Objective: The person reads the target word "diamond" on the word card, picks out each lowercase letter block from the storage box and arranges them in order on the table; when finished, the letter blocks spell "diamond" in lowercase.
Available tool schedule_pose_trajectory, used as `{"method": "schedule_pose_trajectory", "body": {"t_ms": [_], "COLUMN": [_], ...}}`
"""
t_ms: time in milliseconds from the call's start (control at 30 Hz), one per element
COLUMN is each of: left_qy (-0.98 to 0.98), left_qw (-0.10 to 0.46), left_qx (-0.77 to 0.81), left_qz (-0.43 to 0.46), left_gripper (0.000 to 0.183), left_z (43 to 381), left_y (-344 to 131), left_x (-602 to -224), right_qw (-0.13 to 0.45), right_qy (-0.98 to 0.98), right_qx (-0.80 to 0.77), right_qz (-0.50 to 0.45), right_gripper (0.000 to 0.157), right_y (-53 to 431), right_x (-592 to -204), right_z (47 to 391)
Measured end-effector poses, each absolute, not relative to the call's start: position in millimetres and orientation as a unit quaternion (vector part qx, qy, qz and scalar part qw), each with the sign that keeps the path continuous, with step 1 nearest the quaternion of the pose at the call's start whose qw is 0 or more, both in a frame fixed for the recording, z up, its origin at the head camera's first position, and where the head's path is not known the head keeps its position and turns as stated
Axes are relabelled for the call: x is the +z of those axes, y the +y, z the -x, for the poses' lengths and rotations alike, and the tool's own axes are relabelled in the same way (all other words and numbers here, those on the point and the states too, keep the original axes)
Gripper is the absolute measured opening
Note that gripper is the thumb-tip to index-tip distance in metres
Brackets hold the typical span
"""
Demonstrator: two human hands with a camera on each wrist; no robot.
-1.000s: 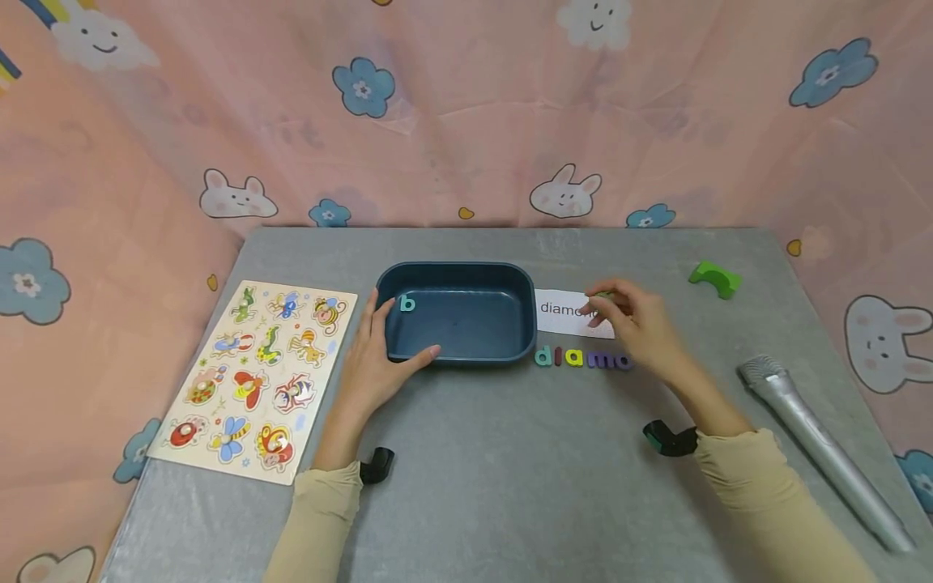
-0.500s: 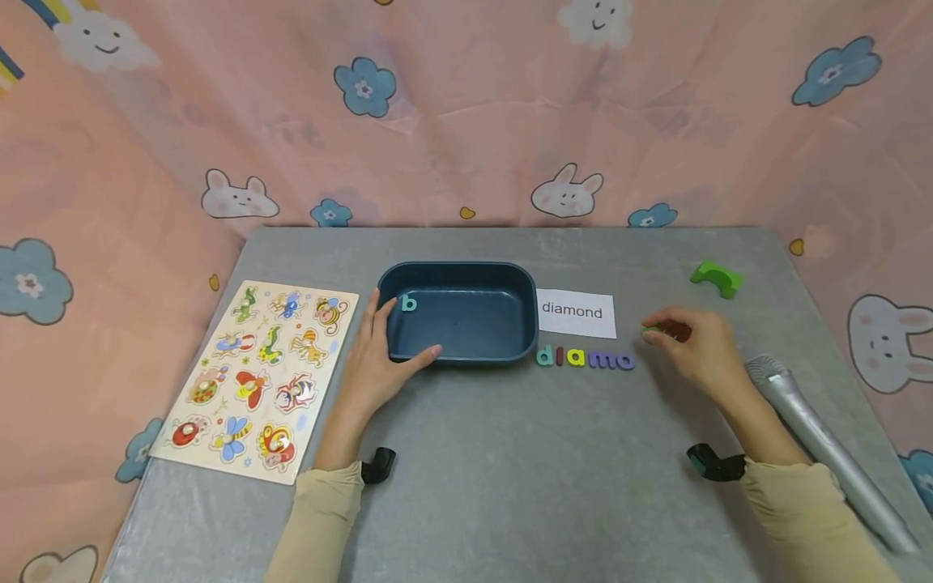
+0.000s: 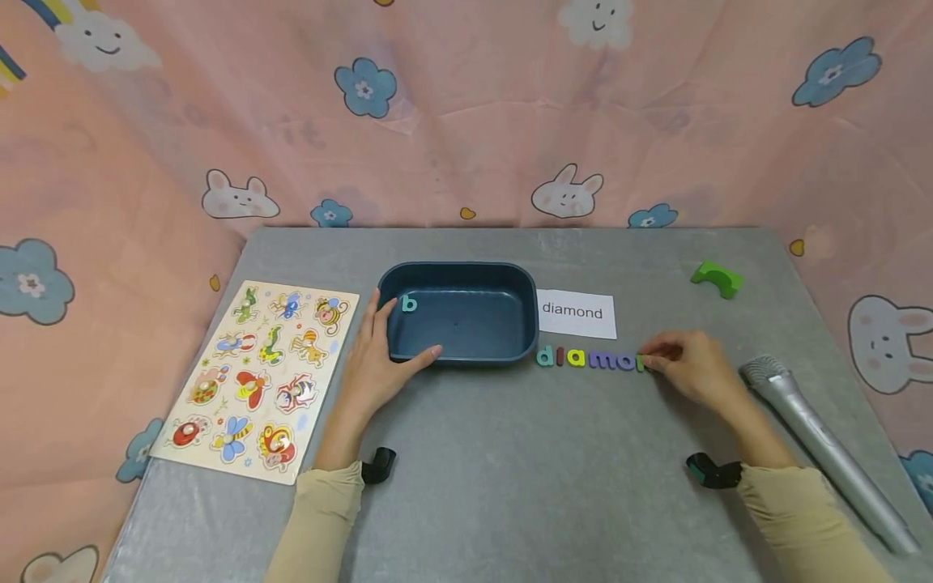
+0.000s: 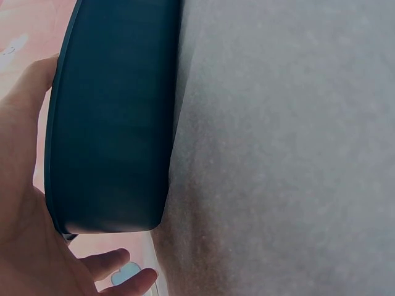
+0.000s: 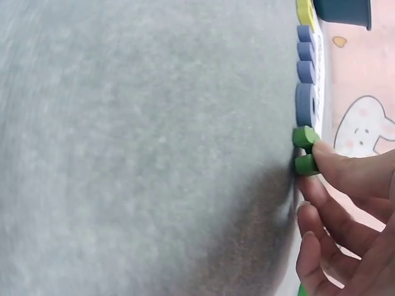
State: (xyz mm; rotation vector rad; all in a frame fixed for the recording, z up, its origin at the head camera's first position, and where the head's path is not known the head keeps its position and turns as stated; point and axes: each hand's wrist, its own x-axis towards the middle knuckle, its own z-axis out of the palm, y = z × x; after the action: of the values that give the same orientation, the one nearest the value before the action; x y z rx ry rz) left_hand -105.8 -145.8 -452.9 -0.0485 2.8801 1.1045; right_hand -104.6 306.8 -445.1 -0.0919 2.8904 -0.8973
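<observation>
My left hand (image 3: 368,364) rests at the near left corner of a dark blue tray (image 3: 466,359), its fingertips at the left rim and its thumb along the front rim. In the left wrist view two loosely extended fingers stay apart from the tray wall (image 4: 117,123). A turquoise letter b (image 3: 409,303) lies inside the tray. My right hand (image 3: 692,368) pinches a green letter n (image 5: 305,137) between thumb and fingers, at the right end of a row of colourful letters. A purple letter o (image 3: 625,362) is directly to its left; part of the green letter is hidden by fingers.
A white card (image 3: 577,314) printed "diamond" lies behind the row. An insect picture puzzle board (image 3: 255,380) is at the left. A silver microphone (image 3: 831,453) lies at the right, and a green arched block (image 3: 717,278) at the back right.
My right hand has moved from over the card rightward, then down to the row's end, bringing the green letter n beside the o. The left hand has stayed at the tray.
</observation>
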Motion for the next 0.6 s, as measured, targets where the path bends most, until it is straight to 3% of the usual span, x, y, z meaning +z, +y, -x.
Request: {"method": "schedule_pose_trajectory", "body": {"t_ms": [333, 600], "left_qy": [0.934, 0.933], "left_qw": [0.030, 0.028], "left_qx": [0.356, 0.358], "left_qz": [0.016, 0.013], "left_gripper": [0.111, 0.111], "left_z": [105.8, 105.5], "left_y": [-145.5, -145.6], "left_x": [-452.9, -452.8], "right_qw": [0.022, -0.006], "right_qy": [0.950, 0.954], "right_qx": [-0.308, -0.298], "right_qz": [0.036, 0.032], "right_gripper": [0.004, 0.014], "right_y": [306.2, 277.1], "right_x": [-451.5, -435.4], "right_z": [105.7, 111.6]}}
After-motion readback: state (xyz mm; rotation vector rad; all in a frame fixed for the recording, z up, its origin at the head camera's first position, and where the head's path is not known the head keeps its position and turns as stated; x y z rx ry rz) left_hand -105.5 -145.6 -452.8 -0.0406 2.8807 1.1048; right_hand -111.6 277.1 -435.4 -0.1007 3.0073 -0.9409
